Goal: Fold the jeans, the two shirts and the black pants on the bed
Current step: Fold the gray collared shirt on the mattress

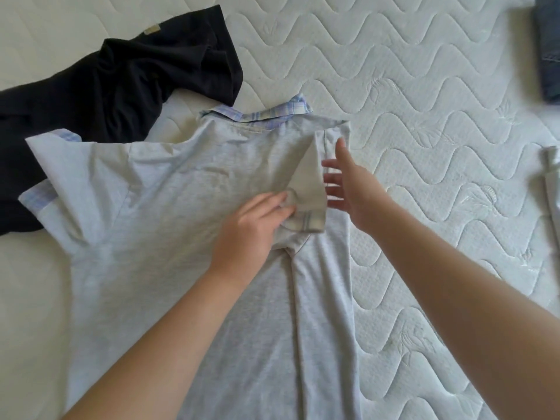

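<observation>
A light grey polo shirt [188, 237] with a blue plaid collar lies back-up across the mattress [424, 101]. Its right side is folded inward, and the right sleeve [309, 189] is turned back over that fold. My left hand [251, 228] presses flat on the sleeve's lower edge. Beside the sleeve, my right hand [345, 180] hovers with fingers spread and holds nothing. A crumpled black garment [100, 86] lies at the upper left, partly under the shirt's left sleeve. Folded jeans [550, 50] sit at the top right edge.
A white object [553, 180] lies at the right edge, mostly cut off by the frame. White quilted mattress stretches to the right of the shirt.
</observation>
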### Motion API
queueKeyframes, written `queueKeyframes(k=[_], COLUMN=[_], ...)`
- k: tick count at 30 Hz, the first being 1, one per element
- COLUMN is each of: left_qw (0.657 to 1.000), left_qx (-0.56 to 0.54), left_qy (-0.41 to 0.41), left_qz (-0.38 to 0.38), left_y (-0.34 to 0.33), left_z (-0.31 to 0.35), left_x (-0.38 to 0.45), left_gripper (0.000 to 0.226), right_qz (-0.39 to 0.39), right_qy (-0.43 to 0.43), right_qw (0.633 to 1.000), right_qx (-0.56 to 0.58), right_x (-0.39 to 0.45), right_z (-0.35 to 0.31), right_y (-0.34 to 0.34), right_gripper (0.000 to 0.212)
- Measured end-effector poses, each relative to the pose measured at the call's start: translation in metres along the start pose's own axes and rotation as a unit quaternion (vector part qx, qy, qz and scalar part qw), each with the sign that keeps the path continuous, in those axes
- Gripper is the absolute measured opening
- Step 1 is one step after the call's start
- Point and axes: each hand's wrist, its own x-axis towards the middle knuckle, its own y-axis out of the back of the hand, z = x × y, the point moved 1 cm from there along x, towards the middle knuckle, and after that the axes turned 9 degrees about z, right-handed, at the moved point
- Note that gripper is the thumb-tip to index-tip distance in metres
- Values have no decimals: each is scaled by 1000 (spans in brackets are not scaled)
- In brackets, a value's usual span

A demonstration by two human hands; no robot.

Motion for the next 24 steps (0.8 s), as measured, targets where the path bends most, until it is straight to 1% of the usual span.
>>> queueKeyframes(k=[1,2,3,4,6,8,9,11,13,16,20,24], left_qw=[999,999,998,997,997,997,996,995,994,992,988,991], left_qx=[15,27,36,43,47,49,56,80,92,101,117,88], left_qy=[-24,-32,-32,-25,-12,0,0,-19,-37,-44,-71,-73], left_qz=[-15,-30,-43,-54,-64,-66,-64,-53,-50,-57,-65,-64], left_y=[-3,-5,-7,-9,-12,-15,-17,-19,-22,-26,-29,-30], left_z=[-1,-3,-3,-5,-8,-10,-11,-11,-10,-9,-13,-10], left_x=[-3,-7,-10,-14,-19,-23,-23,-26,-30,-30,-32,-33], left_gripper=[39,38,38,38,41,46,44,35,34,33,33,30], right_qz=[-11,-16,-9,16,82,111,120,148,174,184,200,259], right_qy=[-27,-34,-24,3,71,108,113,126,164,201,255,237], right_qw=[1000,999,998,996,979,962,959,951,937,923,887,870], right_qx=[-8,-25,-50,-86,-172,-223,-231,-240,-254,-271,-329,-347], right_x=[-3,-4,-5,-4,2,7,8,12,19,35,58,62], right_z=[1,4,7,12,20,23,23,18,10,-7,-15,-17], right_y=[1,1,0,-1,-1,-3,-4,-6,-8,-14,-15,-8], right_gripper=[60,59,54,45,29,21,20,26,29,26,17,31])
